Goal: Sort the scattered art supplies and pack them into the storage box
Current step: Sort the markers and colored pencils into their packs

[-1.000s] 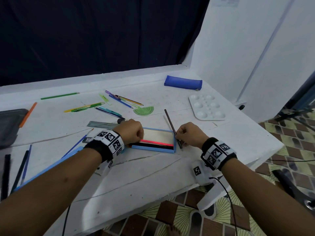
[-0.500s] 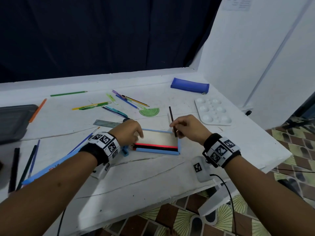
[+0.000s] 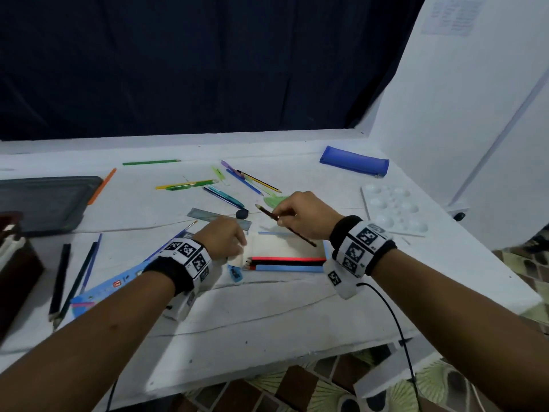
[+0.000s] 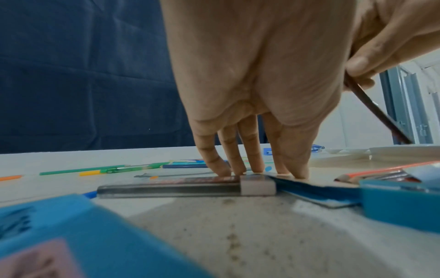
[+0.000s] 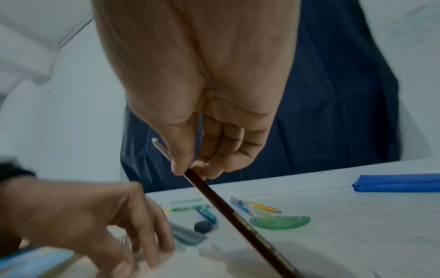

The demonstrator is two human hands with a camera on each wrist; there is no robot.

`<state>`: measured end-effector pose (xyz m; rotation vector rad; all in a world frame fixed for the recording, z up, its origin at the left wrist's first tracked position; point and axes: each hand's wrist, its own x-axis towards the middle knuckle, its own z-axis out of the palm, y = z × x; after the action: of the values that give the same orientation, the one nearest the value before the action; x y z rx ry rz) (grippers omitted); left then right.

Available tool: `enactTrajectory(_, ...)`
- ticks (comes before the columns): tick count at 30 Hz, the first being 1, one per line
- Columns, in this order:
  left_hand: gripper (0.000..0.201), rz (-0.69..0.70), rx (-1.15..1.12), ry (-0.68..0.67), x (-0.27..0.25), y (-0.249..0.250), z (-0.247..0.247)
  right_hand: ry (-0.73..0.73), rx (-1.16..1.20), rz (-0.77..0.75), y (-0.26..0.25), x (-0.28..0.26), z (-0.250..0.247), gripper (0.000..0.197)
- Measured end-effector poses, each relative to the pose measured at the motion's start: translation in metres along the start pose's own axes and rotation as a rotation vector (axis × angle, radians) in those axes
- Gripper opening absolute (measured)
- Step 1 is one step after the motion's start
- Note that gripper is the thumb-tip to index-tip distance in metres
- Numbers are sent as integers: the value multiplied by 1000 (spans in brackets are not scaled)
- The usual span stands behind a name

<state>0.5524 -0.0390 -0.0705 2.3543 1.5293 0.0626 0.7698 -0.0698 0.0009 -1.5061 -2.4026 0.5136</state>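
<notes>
A flat blue pencil box [image 3: 289, 268] lies open on the white table, with a red pencil [image 3: 285, 258] and a black pencil [image 3: 291, 263] along its near wall. My left hand [image 3: 225, 237] presses straight fingers [image 4: 252, 165] down at the box's left end. Above the box's far side, my right hand [image 3: 303, 215] pinches a brown pencil [image 3: 267, 212] between thumb and fingers. That brown pencil [image 5: 238, 216] slants over the box, its tip toward the back left.
Loose pens and pencils [image 3: 231, 194], a green protractor [image 3: 274, 200] and a clear ruler [image 3: 208, 214] lie behind the box. A blue pouch [image 3: 353, 165] and white palette [image 3: 392, 209] sit right. At the left are a grey tray [image 3: 44, 200], a blue ruler [image 3: 118, 283] and dark pencils [image 3: 74, 278].
My right hand has lifted the brown pencil from the box's right end and turned it from near upright to a slant across the box. The left hand stays at the left end.
</notes>
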Motion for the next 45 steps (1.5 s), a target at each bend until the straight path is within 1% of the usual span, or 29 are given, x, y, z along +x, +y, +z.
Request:
enactTrajectory(2, 22, -9, 10, 6, -1, 0, 0, -84, -68, 6, -1, 8, 9, 22)
enactTrajectory(6, 27, -26, -1, 24, -3, -1, 0, -201, -154, 46, 1, 15, 28, 20)
enactTrajectory(11, 32, -99, -126, 64, -5, -8, 6, -266, -192, 63, 6, 10, 46, 19)
enactTrajectory(16, 30, -153, -255, 85, -3, -12, 11, -265, -157, 85, 17, 2, 47, 17)
enactTrajectory(22, 28, -179, -277, 65, 3, -15, 10, -225, -139, 95, 18, -7, 52, 17)
enactTrajectory(28, 26, -161, -266, 65, 4, -13, 7, -250, -131, 105, 20, -4, 50, 16)
enactTrajectory(31, 27, -166, -269, 62, 1, -11, 6, -251, -131, 85, 21, -7, 49, 19)
enactTrajectory(35, 28, -184, -265, 68, -2, -7, 4, -268, -190, 40, 24, -8, 50, 21)
enactTrajectory(38, 30, -187, -259, 60, -4, -6, 0, -322, -220, -12, 21, 2, 46, 20)
enactTrajectory(40, 31, -193, -301, 62, -9, -6, -5, -360, -232, -58, 13, 16, 40, 19)
enactTrajectory(42, 23, -221, -414, 123, -19, -12, -16, -361, -227, -130, 4, 37, 34, 21)
enactTrajectory(43, 20, -242, -456, 183, -28, -19, -22, -349, -201, -165, -2, 49, 32, 21)
enactTrajectory(45, 16, -311, -442, 311, -46, -38, -35, -336, -134, -231, -18, 75, 31, 18)
